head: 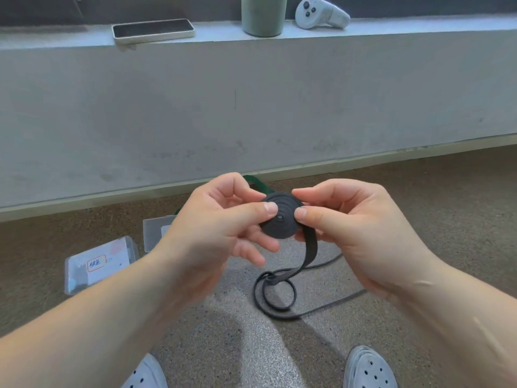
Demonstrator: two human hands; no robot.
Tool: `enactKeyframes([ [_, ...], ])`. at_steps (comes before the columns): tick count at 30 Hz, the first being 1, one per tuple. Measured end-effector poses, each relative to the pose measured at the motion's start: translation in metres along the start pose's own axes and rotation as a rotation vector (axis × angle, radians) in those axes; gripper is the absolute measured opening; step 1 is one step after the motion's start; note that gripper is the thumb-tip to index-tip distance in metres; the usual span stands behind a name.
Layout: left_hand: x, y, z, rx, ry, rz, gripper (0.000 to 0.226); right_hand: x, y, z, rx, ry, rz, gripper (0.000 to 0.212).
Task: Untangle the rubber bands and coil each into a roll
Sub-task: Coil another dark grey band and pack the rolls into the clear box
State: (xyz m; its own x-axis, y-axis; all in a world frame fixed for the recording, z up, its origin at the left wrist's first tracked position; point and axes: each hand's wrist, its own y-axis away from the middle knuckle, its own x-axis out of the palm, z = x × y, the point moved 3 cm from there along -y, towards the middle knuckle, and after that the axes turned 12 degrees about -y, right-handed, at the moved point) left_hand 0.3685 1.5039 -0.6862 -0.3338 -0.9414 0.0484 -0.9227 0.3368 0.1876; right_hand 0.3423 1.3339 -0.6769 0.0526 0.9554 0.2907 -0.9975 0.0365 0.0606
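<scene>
Head view: left hand (221,219) and right hand (347,222) pinch a flat black coiled band (281,219), its tail dangling loose.

— What's held?
— A black coil (280,215), pinched between left hand (221,228) and right hand (361,233).
— And its tail?
— Hangs toward six o'clock, looping on the floor (419,191).

The coiled black band (280,217) looks like matt rubber, smooth in flat layers. The floor (419,197) is speckled and rough. Clear glossy plastic boxes (98,264) lie left. The far wall (251,107) is dull, mottled concrete.
</scene>
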Motion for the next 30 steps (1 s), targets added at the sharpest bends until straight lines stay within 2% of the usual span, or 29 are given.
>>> enactKeyframes([
  [4, -0.002, 0.000, -0.007, -0.023, 0.045, 0.019, 0.019, -0.001, -0.003, 0.008, 0.050, -0.003, 0.066, 0.014],
  [8, 0.001, 0.001, -0.003, -0.035, 0.099, 0.054, 0.019, -0.003, -0.004, 0.009, 0.035, -0.006, 0.066, 0.014],
  [13, -0.001, -0.004, -0.002, 0.015, -0.100, 0.095, 0.030, -0.005, -0.005, 0.005, 0.040, 0.034, 0.075, 0.019],
  [15, -0.001, -0.006, -0.003, 0.026, -0.151, 0.111, 0.026, -0.004, -0.005, 0.005, 0.038, 0.061, 0.092, 0.016],
  [19, 0.003, -0.002, -0.003, 0.003, -0.105, 0.136, 0.016, -0.004, -0.005, 0.007, 0.044, 0.077, 0.066, 0.012],
  [22, 0.004, 0.000, -0.001, -0.010, -0.057, 0.091, 0.025, -0.004, -0.005, 0.007, 0.051, 0.097, 0.042, 0.010],
  [30, 0.003, -0.002, 0.005, 0.010, 0.080, -0.076, 0.018, -0.002, -0.004, 0.003, 0.054, 0.066, 0.000, 0.010],
])
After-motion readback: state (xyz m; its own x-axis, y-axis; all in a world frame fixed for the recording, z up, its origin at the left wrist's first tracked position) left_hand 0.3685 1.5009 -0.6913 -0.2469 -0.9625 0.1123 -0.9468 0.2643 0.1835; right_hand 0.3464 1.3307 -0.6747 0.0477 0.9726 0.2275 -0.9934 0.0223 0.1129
